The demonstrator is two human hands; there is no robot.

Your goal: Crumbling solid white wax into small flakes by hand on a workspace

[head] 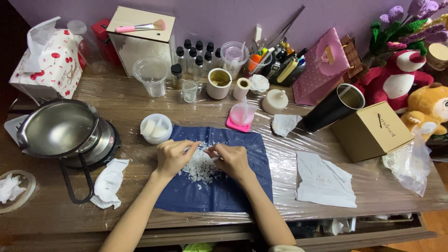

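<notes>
Both hands, left hand (171, 157) and right hand (232, 160), pinch white wax piece over flake pile (200, 168) on blue sheet (233, 186); much already crumbled, chunks left in white bowl (156, 128).

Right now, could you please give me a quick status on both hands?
Left hand and right hand pinching at white flakes on blue sheet. Small white bowl beside left hand. Nothing obstructing.

Home craft desk: plush toys (410, 79), melting pot (60, 130), small bottles (196, 58).

head view, looking down, close overhead
</notes>
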